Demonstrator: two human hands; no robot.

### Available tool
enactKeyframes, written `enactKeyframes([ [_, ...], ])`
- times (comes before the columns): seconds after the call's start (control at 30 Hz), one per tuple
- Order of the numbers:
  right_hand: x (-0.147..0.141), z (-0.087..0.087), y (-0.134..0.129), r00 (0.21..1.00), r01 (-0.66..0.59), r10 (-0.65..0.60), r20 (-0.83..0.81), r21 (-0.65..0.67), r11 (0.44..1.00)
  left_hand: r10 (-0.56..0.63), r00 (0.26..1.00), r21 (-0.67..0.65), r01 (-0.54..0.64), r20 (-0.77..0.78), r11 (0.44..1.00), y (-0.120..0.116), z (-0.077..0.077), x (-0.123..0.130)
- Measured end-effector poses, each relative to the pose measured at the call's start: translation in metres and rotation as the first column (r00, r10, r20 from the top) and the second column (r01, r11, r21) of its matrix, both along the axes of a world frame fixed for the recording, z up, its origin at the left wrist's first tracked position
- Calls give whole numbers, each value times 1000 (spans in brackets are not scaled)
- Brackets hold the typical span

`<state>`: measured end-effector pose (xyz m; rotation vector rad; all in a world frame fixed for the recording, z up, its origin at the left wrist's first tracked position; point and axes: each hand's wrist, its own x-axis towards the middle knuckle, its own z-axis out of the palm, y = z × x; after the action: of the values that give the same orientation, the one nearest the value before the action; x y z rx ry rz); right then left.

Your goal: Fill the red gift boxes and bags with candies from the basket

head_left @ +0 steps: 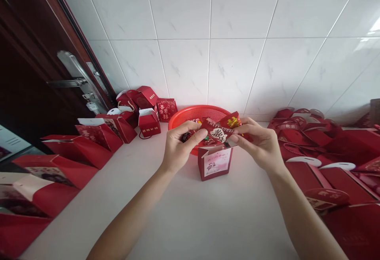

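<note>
A small red box (215,164) with a pink picture label stands upright on the white table (190,212). Its top flaps, marked "SWEET SUGAR" (219,132), rise between my hands. My left hand (182,145) pinches the left side of the flaps between thumb and fingers. On the right side, my right hand (258,143) grips the flap edge in the same way. Behind the box sits a red plastic basket (190,113) with wrapped sweets, partly hidden by my hands and the flaps.
Red gift boxes (89,141) line the table's left edge, and more (149,122) stand at the back left. Many red boxes (332,145) crowd the right side. A tiled wall (184,69) rises behind; a dark door (32,54) is at the left.
</note>
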<state>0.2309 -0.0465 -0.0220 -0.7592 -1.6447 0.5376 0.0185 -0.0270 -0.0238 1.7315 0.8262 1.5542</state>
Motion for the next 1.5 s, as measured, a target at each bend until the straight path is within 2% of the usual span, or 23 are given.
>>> enactKeyframes([
  [0.1, 2, 1, 0, 1000, -14, 14, -4, -20, 1000, 46, 998, 51, -44, -42, 998, 0, -2, 3],
  [0.2, 4, 3, 1, 998, 48, -49, 32, 9, 999, 130, 987, 142, -115, -100, 983, 2, -4, 3],
  [0.27, 8, 5, 1, 990, 127, -130, 61, 55, 990, 174, 962, 215, -128, -212, 968, 2, -2, -1],
  [0.33, 14, 7, 2, 971, 206, -216, 99, 106, 973, 178, 905, 244, -86, -386, 966, 2, 1, -7],
  [0.43, 24, 9, 2, 949, 252, -273, 156, 142, 957, 99, 778, 144, -12, -620, 990, 0, 5, -15],
  [0.53, 30, 11, 3, 946, 214, -241, 219, 139, 967, 5, 691, 25, 18, -723, 1000, 0, 2, -14],
  [0.63, 33, 13, 3, 932, 168, -210, 294, 161, 973, -32, 664, -13, 34, -747, 999, 1, -6, -7],
  [0.73, 36, 14, 2, 913, 145, -197, 357, 168, 975, -27, 687, -17, 21, -726, 1000, 3, -12, -1],
  [0.83, 39, 16, 0, 899, 158, -211, 385, 165, 974, 5, 715, 25, 16, -699, 1000, 5, -15, 0],
  [0.97, 41, 17, -1, 888, 177, -233, 397, 173, 969, 36, 703, 47, -4, -711, 999, 8, -17, -2],
  [1.1, 42, 16, 0, 885, 173, -231, 405, 174, 969, -85, 710, -78, 43, -699, 996, 8, -13, -5],
  [1.27, 44, 21, -7, 853, 136, -192, 486, 149, 979, -234, 657, -211, 117, -716, 971, -1, -1, -7],
  [1.43, 47, 36, -31, 799, 77, -139, 585, 130, 989, -300, 575, -189, 246, -762, 951, -13, 7, -5],
  [1.5, 47, 40, -42, 792, 62, -141, 594, 152, 986, -295, 533, -178, 261, -793, 949, -18, 9, -4],
])
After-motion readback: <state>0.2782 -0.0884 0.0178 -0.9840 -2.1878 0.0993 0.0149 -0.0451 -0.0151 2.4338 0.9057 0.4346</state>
